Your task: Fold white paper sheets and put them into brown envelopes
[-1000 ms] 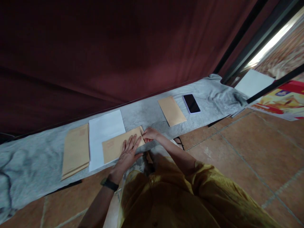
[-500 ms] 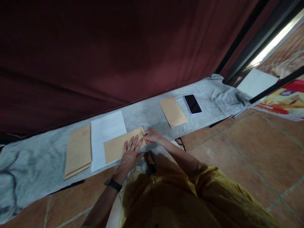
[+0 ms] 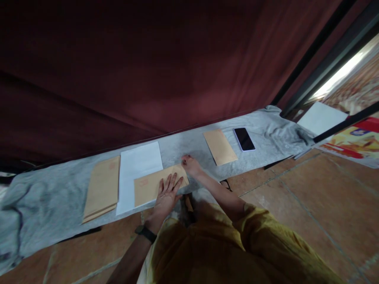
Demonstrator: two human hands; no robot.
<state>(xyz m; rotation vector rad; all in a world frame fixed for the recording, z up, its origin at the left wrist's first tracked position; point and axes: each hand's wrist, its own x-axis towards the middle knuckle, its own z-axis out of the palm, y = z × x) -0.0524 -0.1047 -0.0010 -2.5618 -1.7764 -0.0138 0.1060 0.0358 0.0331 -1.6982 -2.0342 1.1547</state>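
A brown paper envelope [image 3: 148,188] with faint red print lies crosswise at the front edge, partly over white paper [image 3: 134,161]. My left hand [image 3: 168,194] rests flat on its right half, fingers spread and palm down. At the envelope's far right corner is my right hand [image 3: 192,165], its fingers curled together. Whether they pinch the corner or something small is hidden. To the left lies a stack of brown envelopes [image 3: 103,187], and to the right a single brown envelope [image 3: 220,147].
A dark-screened phone [image 3: 244,139] lies right of the single envelope. Grey cloth [image 3: 47,193] covers the long narrow surface. A dark red curtain [image 3: 166,79] hangs behind it. At the right are a dark metal frame [image 3: 328,63] and a colourful printed sheet [image 3: 355,140]; tiled floor [image 3: 284,213] lies below.
My right hand has moved from the envelope's right end up to its far corner. My left hand stays flat on the envelope. The whole view has shifted slightly.
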